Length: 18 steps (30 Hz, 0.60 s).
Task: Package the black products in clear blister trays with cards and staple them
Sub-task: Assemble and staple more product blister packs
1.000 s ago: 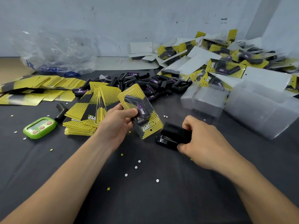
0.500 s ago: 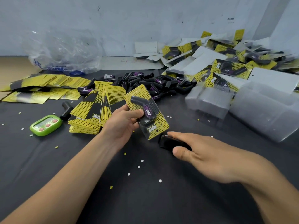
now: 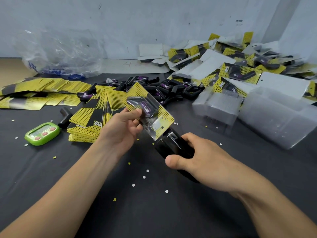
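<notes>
Lettering (image 3: 147,109) on blister pack (image 3: 155,125) at stapler (image 3: 171,146) reads TAPER.

- Bright, even, diffuse light; no hard shadows.
- Soft dark patch on cloth under right hand (image 3: 204,162) & stapler (image 3: 171,148).
- Glare streaks on blister pack (image 3: 155,125) at left hand (image 3: 123,127); sheen on plastic bag (image 3: 58,54) far left of hands.
- Finished packs (image 3: 240,74) beyond right hand smeared, motion blur.
- Hands fairly sharp.
- Wide-angle bend at edges; forearms stretched twd bottom corners.
</notes>
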Tool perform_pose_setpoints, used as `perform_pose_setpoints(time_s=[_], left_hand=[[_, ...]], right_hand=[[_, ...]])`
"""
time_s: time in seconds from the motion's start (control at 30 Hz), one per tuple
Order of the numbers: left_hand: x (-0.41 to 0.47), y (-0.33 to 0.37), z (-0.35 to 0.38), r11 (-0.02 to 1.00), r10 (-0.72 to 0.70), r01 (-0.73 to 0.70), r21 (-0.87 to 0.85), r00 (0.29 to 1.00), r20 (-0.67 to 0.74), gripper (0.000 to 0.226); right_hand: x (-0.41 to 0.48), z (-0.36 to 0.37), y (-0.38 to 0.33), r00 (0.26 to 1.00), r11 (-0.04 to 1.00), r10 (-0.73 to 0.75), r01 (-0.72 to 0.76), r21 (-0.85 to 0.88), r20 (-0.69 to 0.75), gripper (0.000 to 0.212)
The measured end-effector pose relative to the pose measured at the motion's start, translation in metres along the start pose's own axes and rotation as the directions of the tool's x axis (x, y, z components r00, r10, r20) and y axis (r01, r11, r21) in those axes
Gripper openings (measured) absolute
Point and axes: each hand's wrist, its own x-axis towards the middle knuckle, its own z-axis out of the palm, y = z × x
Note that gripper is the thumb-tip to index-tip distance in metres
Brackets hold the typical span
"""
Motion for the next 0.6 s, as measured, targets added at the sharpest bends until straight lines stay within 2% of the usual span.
perform_pose_setpoints(time_s=[0.07, 0.17, 0.27, 0.37, 0.53, 0.6], left_hand=[[-0.002, 0.0, 0.001, 1.0, -0.007, 0.007, 0.01, 0.999, 0.044, 0.03], [-0.006, -0.001, 0.003, 0.999, 0.023, -0.028, 0.046, 0.993, 0.117, 0.041], [-0.008, -0.002, 0.003, 0.998, 0.031, -0.041, 0.055, 0.986, 0.163, 0.039], [-0.008, -0.003, 0.002, 0.996, 0.03, -0.045, 0.081, 0.983, 0.181, 0.036], [-0.007, -0.002, -0.002, 0.992, 0.026, -0.049, 0.114, 0.98, 0.198, 0.052], [-0.006, -0.003, -0.003, 0.992, 0.03, -0.054, 0.115, 0.98, 0.198, 0.048]], right_hand=[[0.001, 0.003, 0.0, 1.0, 0.995, 0.006, -0.006, 0.101, 0.0, 0.062], [0.004, 0.01, -0.003, 1.0, 0.962, 0.024, -0.02, 0.271, -0.013, 0.063], [0.007, 0.017, -0.006, 0.999, 0.921, 0.042, -0.035, 0.389, -0.009, 0.067], [0.008, 0.02, -0.006, 0.999, 0.906, 0.032, -0.02, 0.422, -0.022, 0.068], [0.008, 0.02, -0.007, 0.999, 0.897, 0.032, -0.01, 0.441, -0.042, 0.065], [0.008, 0.02, -0.008, 0.999, 0.899, 0.028, -0.006, 0.438, -0.044, 0.066]])
